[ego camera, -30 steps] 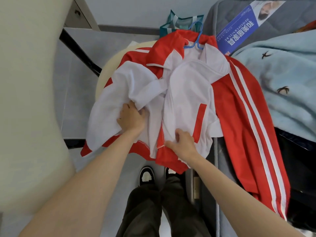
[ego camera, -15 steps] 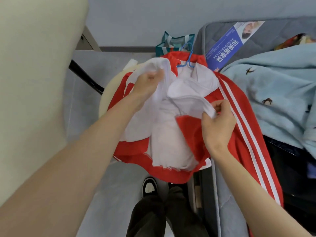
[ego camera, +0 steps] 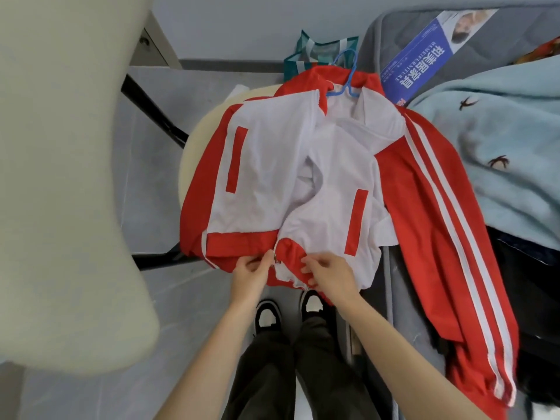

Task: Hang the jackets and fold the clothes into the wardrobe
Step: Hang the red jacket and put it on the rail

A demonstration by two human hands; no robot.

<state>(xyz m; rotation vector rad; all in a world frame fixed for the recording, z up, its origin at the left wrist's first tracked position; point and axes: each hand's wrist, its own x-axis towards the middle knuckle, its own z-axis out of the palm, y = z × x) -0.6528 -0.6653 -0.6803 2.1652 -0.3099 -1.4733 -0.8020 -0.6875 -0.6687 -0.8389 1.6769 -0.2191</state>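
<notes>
A red and white jacket lies spread over a round cream stool, front side up, on a blue hanger whose hook sticks out at the collar. Its right sleeve with two white stripes trails down over the bed edge. At the bottom hem, my left hand pinches the left zipper end, and my right hand grips the right front edge beside it. The two front panels meet between my hands.
A light blue fleece with bird motifs lies on the grey mattress at the right, with dark clothes below it. A teal bag stands behind the stool. A cream chair back fills the left. My shoes are below.
Both hands have come down from the upper jacket to its bottom hem. The front panels, lifted and bunched before, now lie flat and closed together.
</notes>
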